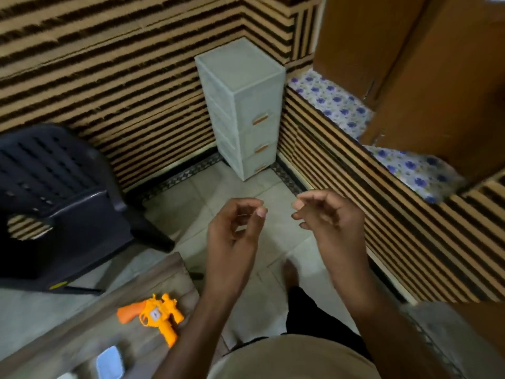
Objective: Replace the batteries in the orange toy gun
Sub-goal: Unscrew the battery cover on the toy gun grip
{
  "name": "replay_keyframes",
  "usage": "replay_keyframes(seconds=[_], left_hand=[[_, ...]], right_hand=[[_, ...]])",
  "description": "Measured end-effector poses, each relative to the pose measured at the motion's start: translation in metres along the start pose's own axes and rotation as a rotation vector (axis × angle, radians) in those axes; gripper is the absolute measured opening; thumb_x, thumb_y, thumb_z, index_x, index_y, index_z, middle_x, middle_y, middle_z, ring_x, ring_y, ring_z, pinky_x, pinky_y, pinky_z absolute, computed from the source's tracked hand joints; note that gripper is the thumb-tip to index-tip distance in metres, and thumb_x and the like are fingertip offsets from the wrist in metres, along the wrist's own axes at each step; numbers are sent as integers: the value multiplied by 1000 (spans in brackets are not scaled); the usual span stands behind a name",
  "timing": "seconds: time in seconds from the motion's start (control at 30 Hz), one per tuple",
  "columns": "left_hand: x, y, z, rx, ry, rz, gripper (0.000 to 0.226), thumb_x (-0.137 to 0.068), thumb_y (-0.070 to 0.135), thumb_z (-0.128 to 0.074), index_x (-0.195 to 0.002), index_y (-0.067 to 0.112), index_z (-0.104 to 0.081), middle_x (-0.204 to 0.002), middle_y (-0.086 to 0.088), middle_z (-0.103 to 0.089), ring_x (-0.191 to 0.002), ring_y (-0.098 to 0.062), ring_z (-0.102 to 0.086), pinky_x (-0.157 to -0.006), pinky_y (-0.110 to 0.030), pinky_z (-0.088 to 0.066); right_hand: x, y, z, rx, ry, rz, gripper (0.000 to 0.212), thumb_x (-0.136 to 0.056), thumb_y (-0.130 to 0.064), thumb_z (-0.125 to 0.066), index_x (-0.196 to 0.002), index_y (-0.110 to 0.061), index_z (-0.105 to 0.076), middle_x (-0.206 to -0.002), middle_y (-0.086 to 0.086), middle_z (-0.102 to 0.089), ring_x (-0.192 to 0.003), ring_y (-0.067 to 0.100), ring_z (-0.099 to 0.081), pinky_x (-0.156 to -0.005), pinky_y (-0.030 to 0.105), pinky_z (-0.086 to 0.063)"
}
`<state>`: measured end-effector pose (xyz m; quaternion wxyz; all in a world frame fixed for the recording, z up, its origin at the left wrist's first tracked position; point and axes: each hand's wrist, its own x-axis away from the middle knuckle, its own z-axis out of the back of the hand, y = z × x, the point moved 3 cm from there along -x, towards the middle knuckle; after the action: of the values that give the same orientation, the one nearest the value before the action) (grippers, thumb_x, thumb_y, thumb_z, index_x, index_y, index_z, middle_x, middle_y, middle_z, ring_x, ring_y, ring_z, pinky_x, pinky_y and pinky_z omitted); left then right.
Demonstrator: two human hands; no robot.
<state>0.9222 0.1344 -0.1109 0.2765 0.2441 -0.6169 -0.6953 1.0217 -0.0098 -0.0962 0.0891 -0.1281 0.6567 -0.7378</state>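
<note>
Both hands hang in the middle of the frame, raised over the pale tiled floor (240, 187) and holding nothing: the left hand (232, 231) has loosely curled fingers with the thumb up, and the right hand (330, 214) has its fingers bent inward and slack. The bright orange plastic toy gun (154, 314), revolver-shaped with a small white panel on its side, lies flat at the lower left of the frame on a grey wood-grain surface (90, 318), well apart from either hand and near that surface's right edge. Since no batteries and no screwdriver can be made out, the task looks barely begun, and a likely snag is hunting for parts that are out of sight. A careless reach from the raised hands could nudge the gun off the edge onto the tiles, where thin plastic might crack. A small pale blue rectangular container (109, 363) sits at the bottom left; its contents cannot be told. The dark blue slatted plastic chair (54, 192) at the left crowds that side, and the grey plastic drawer tower with orange handles (246, 105) stands in the corner at upper centre.
</note>
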Motion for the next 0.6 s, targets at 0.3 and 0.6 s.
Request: replay_keyframes(seconds=[0.3,0.6], left_hand=[[-120,-8,29,3,415,95,5,-94,36,-70,-96,33,-74,-96,3,-78,-92,-17,-75,-80,-56,-62],[-185,-42,113,78,762,188,4,-101,24,-71,-100,26,-74,-99,-1,-76,-97,-20,-73,-82,-44,-59]], right_hand=[[-169,-27,-109,11,-443,63,5,-93,-8,-72,-97,-10,-75,-84,7,-75,-79,16,-74,-69,24,-60],[-224,-27,-276,86,-811,91,7,-92,-10,-75,-93,-17,-75,-81,7,-75,-80,27,-73,-74,43,-61]])
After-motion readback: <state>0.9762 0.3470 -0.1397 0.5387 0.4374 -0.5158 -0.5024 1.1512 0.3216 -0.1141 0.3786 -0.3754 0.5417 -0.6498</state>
